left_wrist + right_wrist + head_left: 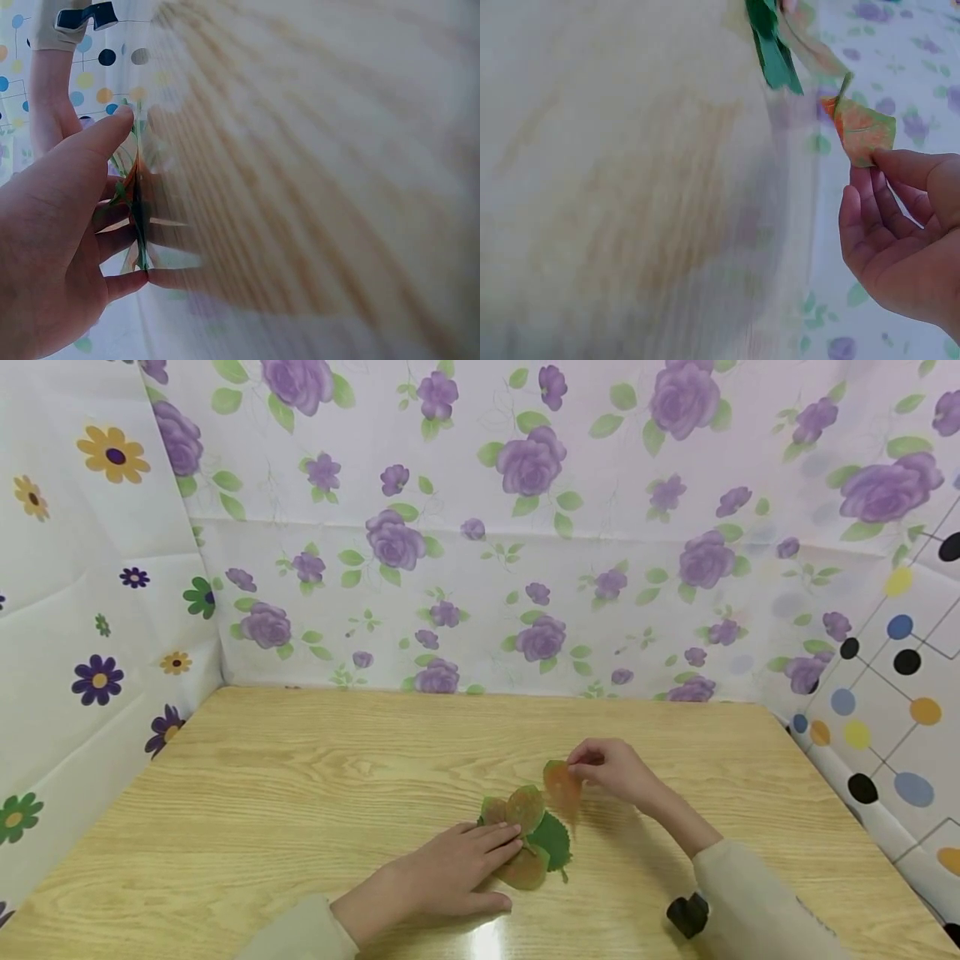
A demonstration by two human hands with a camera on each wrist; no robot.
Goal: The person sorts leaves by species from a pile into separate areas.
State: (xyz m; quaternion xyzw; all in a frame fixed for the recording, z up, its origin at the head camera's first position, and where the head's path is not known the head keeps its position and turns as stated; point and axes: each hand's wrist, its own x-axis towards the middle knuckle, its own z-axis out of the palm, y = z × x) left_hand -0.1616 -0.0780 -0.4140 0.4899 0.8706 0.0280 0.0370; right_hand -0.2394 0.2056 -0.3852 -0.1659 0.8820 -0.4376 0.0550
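In the head view, the left hand (446, 870) lies flat, fingers quite straight, upon several orange-green leaves (525, 810) on the wooden table (300, 793); it grips none. A dark green leaf (551, 841) lies among them. The right hand (611, 770) pinches an orange leaf (562, 789) just beside this group.

In the left wrist view, the left fingertips (138, 280) touch the group.

In the right wrist view, the orange leaf is held by its edge, its stem (846, 84) pointing away from the fingers.

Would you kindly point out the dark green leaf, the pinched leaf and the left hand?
Dark green leaf (551, 842): head view, on its blade.
Pinched leaf (867, 129): right wrist view, middle of blade.
Left hand (453, 868): head view, on its back.
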